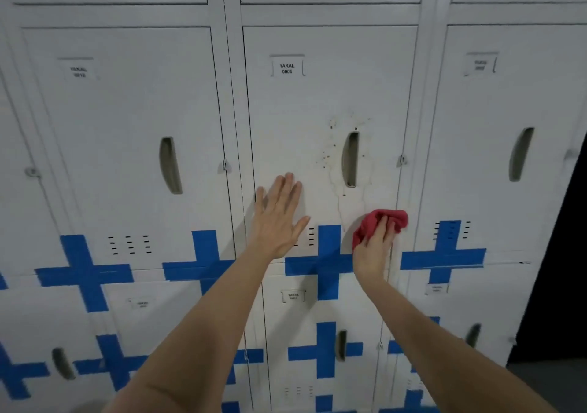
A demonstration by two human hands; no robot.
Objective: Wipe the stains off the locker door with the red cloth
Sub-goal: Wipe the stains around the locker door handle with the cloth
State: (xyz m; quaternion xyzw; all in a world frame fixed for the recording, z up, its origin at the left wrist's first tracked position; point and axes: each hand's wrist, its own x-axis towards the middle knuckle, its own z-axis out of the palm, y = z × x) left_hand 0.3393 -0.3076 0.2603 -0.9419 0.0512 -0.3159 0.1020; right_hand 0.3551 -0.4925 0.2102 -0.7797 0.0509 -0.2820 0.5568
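The white locker door labelled YAKAL 0006 fills the centre of the head view. Brown stains speckle it around the recessed handle, and thin drip lines run down below. My right hand presses a bunched red cloth against the door's lower right corner, below the handle. My left hand lies flat with fingers spread on the door's lower left part, holding nothing.
Identical white lockers stand to the left and right, with more rows above and below. Blue tape crosses mark the door seams. A dark gap opens past the right end of the lockers.
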